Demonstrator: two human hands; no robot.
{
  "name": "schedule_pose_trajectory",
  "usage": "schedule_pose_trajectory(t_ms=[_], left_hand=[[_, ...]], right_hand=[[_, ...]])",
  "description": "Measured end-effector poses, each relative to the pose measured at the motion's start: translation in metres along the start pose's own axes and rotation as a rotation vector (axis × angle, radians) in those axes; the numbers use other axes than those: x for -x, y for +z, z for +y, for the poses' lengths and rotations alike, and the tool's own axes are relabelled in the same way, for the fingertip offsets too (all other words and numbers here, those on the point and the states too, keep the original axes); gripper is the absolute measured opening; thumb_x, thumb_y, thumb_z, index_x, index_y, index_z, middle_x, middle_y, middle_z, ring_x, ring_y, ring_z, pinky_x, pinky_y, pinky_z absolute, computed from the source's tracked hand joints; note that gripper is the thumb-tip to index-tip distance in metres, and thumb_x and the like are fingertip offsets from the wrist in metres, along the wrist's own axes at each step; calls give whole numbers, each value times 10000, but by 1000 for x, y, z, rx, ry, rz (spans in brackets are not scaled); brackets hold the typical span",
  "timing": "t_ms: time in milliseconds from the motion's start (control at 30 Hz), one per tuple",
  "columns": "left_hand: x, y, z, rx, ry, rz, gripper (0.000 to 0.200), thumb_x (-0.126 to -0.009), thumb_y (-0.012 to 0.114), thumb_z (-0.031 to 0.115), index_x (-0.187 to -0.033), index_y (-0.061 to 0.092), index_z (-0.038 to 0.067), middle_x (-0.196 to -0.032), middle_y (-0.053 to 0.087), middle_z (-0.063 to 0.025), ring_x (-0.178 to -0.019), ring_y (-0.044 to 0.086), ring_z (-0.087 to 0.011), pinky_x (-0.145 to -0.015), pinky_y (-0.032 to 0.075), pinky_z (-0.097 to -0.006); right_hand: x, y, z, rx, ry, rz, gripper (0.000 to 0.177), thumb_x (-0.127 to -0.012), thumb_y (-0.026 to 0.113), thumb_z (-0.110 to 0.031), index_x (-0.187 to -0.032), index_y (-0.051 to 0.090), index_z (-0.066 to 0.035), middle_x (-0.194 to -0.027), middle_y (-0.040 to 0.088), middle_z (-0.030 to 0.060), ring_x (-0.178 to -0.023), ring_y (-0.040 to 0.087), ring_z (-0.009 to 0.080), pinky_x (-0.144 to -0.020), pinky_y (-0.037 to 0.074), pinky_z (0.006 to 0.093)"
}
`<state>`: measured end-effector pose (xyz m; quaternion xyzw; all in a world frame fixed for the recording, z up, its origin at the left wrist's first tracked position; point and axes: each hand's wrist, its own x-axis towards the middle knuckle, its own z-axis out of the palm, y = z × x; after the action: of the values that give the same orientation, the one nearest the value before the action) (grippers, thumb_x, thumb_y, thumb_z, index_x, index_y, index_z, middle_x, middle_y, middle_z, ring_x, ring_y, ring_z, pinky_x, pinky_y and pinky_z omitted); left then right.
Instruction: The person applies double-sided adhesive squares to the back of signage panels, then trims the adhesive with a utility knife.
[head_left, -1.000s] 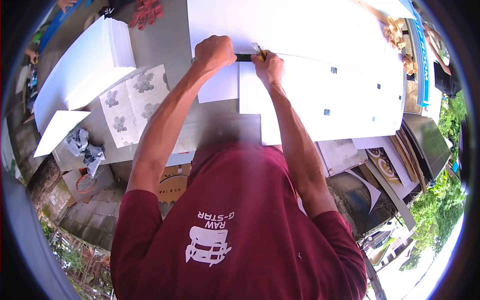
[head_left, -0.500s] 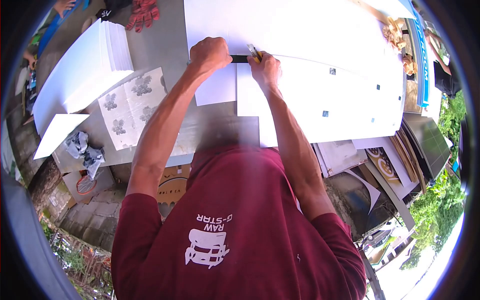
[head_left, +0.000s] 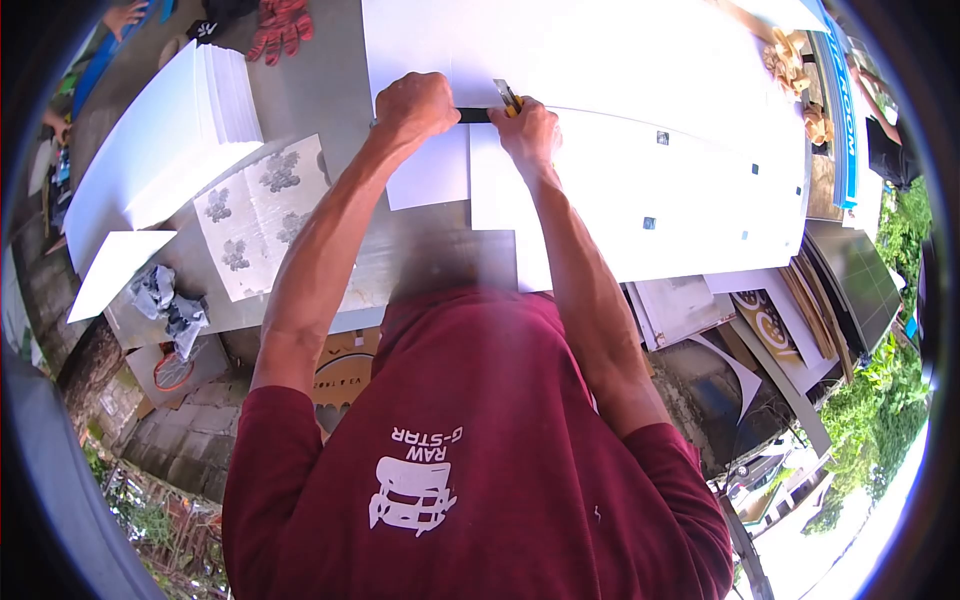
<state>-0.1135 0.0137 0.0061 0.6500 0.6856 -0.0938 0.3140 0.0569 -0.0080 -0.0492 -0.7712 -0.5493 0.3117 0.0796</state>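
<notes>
A short black strip (head_left: 474,116) spans the gap between my two hands, over large white sheets (head_left: 600,60). My left hand (head_left: 418,104) is closed in a fist around the strip's left end. At the other end, my right hand (head_left: 528,132) is closed with a yellow-and-black utility knife (head_left: 509,99) in it, the blade pointing up and away from me. The fingers of this hand also meet the strip. Below the hands lies a smaller white piece (head_left: 430,180), beside a white sheet with several small dark squares (head_left: 640,240).
At the left stand a thick stack of white sheets (head_left: 150,150), a paper printed with grey tree shapes (head_left: 265,215) and crumpled grey plastic (head_left: 170,310). Red gloves (head_left: 280,30) lie at the back. Crumpled brown paper (head_left: 787,62) sits at right. Another person's hand (head_left: 125,15) shows top left.
Both hands keep their hold on the strip and knife, and have barely moved. The whole view has shifted very slightly.
</notes>
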Motion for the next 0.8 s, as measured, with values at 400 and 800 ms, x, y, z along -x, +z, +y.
schedule_pose_trajectory(t_ms=[400,800], left_hand=[[-2,0,1,-4,16,18,148,-799,711,206,-912,776,136,-870,750,-109,-830,729,-309,-729,582,-426],[-1,5,-4,-3,64,41,163,-784,680,178,-897,761,92,-854,743,-137,-816,724,-332,-723,577,-437]], right_hand=[[5,1,-7,-7,-8,32,431,-757,790,-435,-939,724,-51,-807,723,122,-800,707,296,-785,523,436],[30,-14,13,-127,-58,-144,442,-794,720,-310,-986,591,67,-1024,687,247,-934,682,388,-835,526,474]])
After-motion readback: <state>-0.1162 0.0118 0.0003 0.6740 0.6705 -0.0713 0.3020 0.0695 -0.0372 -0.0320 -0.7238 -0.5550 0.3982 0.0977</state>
